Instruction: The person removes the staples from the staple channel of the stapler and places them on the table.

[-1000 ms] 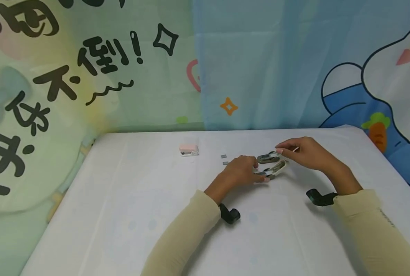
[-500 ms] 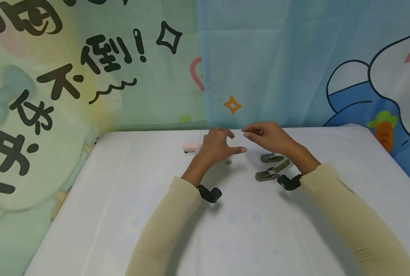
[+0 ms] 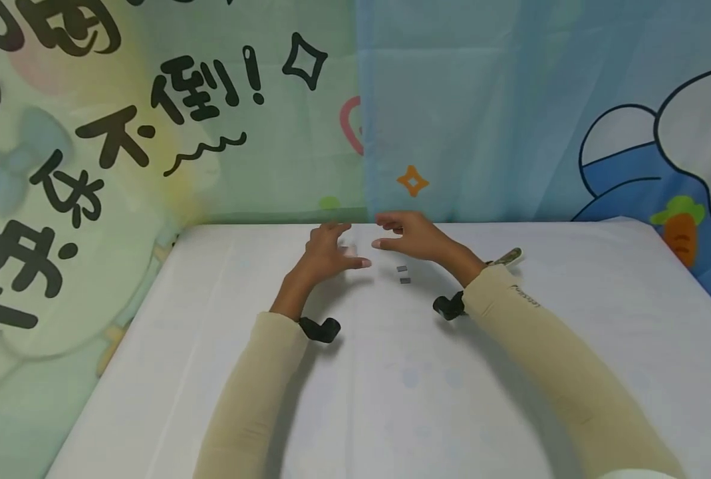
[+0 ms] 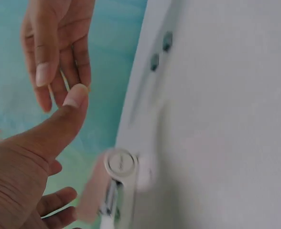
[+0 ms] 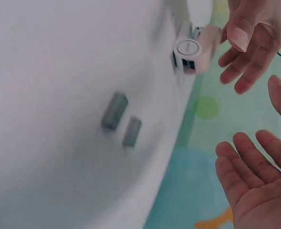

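Observation:
My left hand (image 3: 324,254) is over the far part of the table, beside a small pink and white stapler (image 4: 121,164). Its thumb and fingers are spread and hold nothing. In the head view the hand covers most of the stapler; the right wrist view shows it lying near the table's far edge. Facing it from the right, my right hand (image 3: 418,241) has its fingers loosely bent and apart, with nothing between them. Two short grey strips of staples (image 5: 114,112) lie on the table just below the right hand.
A grey-green stapler-like object (image 3: 509,257) pokes out from behind the right sleeve, mostly hidden by it. The white-covered table (image 3: 385,386) ends at a printed cloth backdrop (image 3: 481,120). Each wrist carries a black camera mount.
Both hands have let go of the grey-green objects at the right and moved left, toward the pink stapler. The right forearm now covers most of those objects. The head view has shifted slightly.

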### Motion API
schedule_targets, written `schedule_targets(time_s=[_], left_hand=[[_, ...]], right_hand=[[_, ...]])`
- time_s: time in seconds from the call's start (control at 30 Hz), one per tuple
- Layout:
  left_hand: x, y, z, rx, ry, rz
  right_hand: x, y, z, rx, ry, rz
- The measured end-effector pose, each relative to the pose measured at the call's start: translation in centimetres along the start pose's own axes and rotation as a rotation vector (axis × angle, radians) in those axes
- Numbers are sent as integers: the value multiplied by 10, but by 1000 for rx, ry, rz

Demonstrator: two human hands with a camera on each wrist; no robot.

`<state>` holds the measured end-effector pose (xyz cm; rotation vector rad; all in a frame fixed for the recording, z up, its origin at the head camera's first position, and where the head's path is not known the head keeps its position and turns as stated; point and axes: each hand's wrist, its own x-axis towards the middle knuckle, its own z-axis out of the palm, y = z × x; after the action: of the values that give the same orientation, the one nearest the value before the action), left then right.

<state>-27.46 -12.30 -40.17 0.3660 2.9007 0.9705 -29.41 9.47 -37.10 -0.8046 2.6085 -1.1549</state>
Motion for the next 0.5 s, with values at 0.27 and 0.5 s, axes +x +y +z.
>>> schedule_targets(time_s=[0.27, 0.5], left_hand=[[-6, -29, -5, -26, 0, -43], [-7, -41, -6, -84, 17, -28]], right_hand=[[25, 2, 31, 38, -64, -3], [35, 3, 50, 19, -61, 19]])
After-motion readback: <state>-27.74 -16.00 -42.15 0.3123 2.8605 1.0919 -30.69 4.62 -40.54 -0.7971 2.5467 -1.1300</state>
